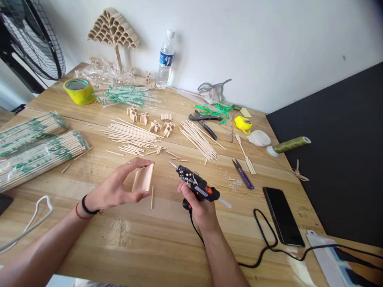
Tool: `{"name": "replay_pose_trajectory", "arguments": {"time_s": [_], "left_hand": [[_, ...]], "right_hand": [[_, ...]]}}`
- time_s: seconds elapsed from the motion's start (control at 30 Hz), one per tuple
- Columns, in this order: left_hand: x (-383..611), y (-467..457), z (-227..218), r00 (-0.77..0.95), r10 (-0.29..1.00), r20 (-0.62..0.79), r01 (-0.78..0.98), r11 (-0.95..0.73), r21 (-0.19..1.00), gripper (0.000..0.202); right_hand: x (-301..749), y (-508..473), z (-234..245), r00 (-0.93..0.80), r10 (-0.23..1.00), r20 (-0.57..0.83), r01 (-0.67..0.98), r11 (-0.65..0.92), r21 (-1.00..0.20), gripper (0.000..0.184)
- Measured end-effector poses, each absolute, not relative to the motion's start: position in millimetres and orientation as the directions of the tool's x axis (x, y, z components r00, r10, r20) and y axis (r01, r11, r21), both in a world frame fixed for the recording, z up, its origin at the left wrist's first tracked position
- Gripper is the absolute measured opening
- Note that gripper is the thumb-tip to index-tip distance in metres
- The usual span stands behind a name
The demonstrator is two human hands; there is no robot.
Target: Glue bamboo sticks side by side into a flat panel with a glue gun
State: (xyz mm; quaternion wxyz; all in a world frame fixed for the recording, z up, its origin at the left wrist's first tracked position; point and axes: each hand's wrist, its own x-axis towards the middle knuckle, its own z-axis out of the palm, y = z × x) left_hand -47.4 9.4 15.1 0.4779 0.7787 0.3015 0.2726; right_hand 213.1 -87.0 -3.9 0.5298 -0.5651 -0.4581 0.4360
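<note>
Between the thumb and fingers of my left hand (pixel 119 181) is a small panel of wooden sticks (pixel 143 178) laid side by side, tilted above the table. My right hand (pixel 199 207) grips a black hot glue gun (pixel 197 184), its nozzle pointing left toward the panel but apart from it. A clear glue stick (pixel 225 203) pokes out of the gun's back. One short stick (pixel 152 197) lies on the wood just below the panel. Beyond my hands are a pile of long sticks (pixel 131 133), cut short pieces (pixel 131 150) and small stick assemblies (pixel 154 126).
Bagged sticks (pixel 44 155) lie at left, near yellow tape (pixel 79 91). A stick-built tree (pixel 115 34) and water bottle (pixel 165 59) stand behind. Pliers (pixel 206 119), snips (pixel 243 174), a phone (pixel 283 216) and a power strip (pixel 332 259) are at right. The gun's black cable (pixel 263 255) crosses the table.
</note>
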Motion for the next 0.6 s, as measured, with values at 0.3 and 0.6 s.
{"name": "replay_pose_trajectory", "arguments": {"time_s": [0.3,0.6], "left_hand": [[-40.3,6.0,16.8,0.664,0.712,0.228,0.183,-0.45,0.874,0.066],[-37.3,2.7,19.5,0.687,0.699,0.199,0.066,-0.333,0.941,0.069]], "right_hand": [[211.3,-91.4,7.9,-0.152,0.988,0.027,-0.037,0.022,-0.999,0.037],[208.8,-91.2,7.9,-0.237,0.969,0.071,-0.07,0.056,-0.996,0.025]]}}
